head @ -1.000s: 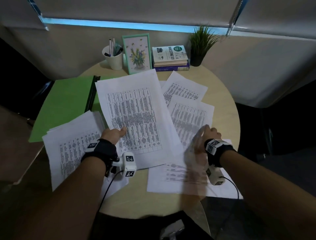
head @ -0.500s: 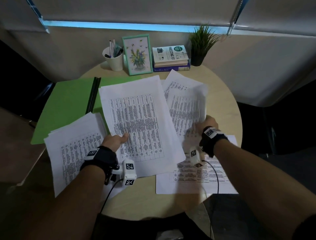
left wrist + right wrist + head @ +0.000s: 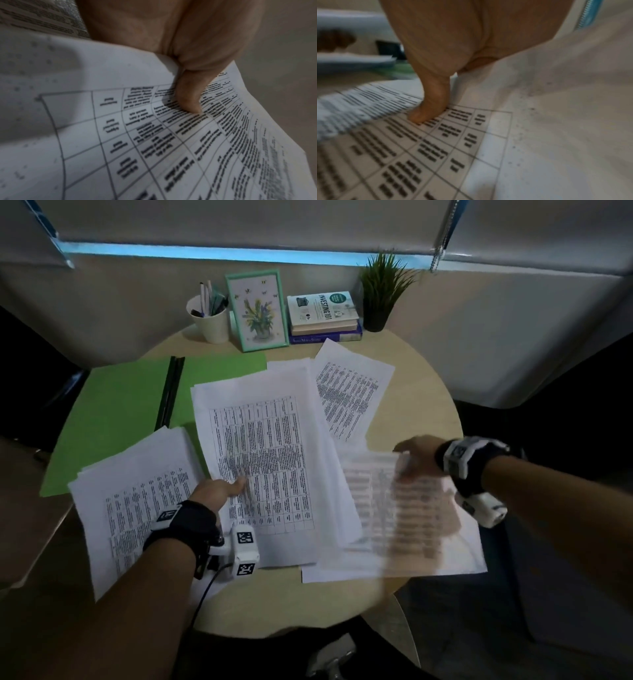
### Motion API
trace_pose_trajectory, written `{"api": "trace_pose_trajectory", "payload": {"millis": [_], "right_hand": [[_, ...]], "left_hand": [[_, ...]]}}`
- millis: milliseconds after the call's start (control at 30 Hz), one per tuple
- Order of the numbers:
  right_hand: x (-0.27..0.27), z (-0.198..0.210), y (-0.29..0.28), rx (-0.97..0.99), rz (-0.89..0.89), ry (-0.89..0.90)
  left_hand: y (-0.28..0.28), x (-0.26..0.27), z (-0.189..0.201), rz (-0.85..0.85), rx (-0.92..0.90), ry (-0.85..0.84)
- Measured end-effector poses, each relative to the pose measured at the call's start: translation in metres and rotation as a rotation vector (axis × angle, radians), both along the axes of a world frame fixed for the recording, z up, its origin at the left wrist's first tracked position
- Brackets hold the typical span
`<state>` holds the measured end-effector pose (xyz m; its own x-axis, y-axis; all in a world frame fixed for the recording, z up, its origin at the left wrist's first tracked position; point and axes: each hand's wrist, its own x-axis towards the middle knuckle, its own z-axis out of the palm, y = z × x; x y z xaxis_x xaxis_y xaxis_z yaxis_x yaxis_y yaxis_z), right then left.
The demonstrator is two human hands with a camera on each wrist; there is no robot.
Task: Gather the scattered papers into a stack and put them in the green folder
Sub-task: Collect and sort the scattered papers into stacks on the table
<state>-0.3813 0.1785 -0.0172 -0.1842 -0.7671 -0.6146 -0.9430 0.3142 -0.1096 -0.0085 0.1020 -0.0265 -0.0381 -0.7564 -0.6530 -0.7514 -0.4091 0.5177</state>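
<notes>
Centrally, printed sheets [image 3: 260,460] lay fanned over the round worktop [image 3: 421,405], the biggest batch overlapping the right leaf of the open green folder [image 3: 116,419], whose dark spine ran between its two leaves. No sheet lay squarely inside the folder; a second pile [image 3: 137,491] covered its near corner. The left hand [image 3: 219,491] pinched the near edge of the middle batch, thumb on top of the printed table and fingers beneath, as the left wrist view showed [image 3: 187,97]. The right hand [image 3: 416,453] gripped a blurred sheet [image 3: 394,508] raised above another sheet at the near right edge; in the right wrist view its thumb [image 3: 428,111] pressed on the print with the fingers hidden below. One more page [image 3: 349,395] lay apart toward the far right. Along the back stood a white cup [image 3: 214,326] holding pens and markers, a framed flower picture [image 3: 258,309], stacked books [image 3: 323,316] and a small potted plant [image 3: 380,292].
</notes>
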Motion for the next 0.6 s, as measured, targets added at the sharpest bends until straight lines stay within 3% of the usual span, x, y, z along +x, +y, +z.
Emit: {"api": "trace_pose_trajectory", "payload": {"millis": [100, 200, 333, 433, 600], "right_hand": [[0.017, -0.03, 0.016, 0.02, 0.062, -0.009], [0.029, -0.047, 0.024, -0.098, 0.107, 0.107], [0.031, -0.044, 0.022, -0.141, 0.087, 0.106], [0.029, -0.04, 0.018, -0.069, 0.117, 0.126], [0.024, -0.04, 0.023, -0.062, 0.229, 0.299]], "left_hand": [[0.002, 0.001, -0.003, -0.006, -0.007, 0.004], [0.007, 0.0, -0.005, 0.003, 0.001, 0.034], [0.013, -0.002, -0.006, 0.001, 0.012, 0.041], [0.014, -0.004, -0.005, 0.019, 0.018, 0.055], [0.014, -0.001, -0.002, -0.004, 0.013, 0.028]]}}
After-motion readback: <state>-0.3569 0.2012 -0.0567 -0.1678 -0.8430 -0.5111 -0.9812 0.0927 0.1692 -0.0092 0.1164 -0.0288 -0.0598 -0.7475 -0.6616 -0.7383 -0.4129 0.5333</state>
